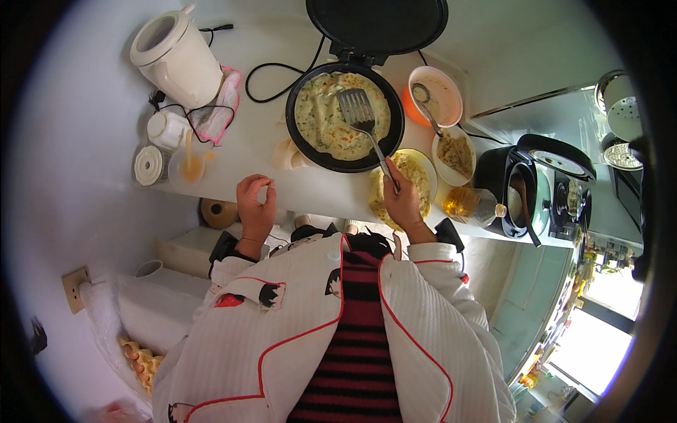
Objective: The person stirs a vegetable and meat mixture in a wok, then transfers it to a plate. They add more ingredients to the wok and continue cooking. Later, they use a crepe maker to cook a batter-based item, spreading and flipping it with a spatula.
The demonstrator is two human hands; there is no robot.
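My right hand (403, 194) grips the handle of a metal slotted spatula (357, 109). The spatula's head rests on a flat, pale pancake (326, 106) flecked with green. That pancake lies in a round black electric griddle (343, 168) whose lid (381, 25) is raised behind it. Left of the spatula hand, my left hand (256, 204) hovers at the counter's front edge, fingers curled together with nothing visible in them. Partly behind my right hand is a plate of cooked yellowish pancakes (421, 176). A folded pale piece (288, 155), perhaps dough, sits against the griddle's lower left side.
To the right stand an orange-rimmed bowl (451, 88) with a ladle, a bowl of brownish filling (455, 156), an oil bottle (472, 206) on its side and an open black cooker (518, 190). A white kettle (180, 67), jars and a cup (185, 168) occupy the left.
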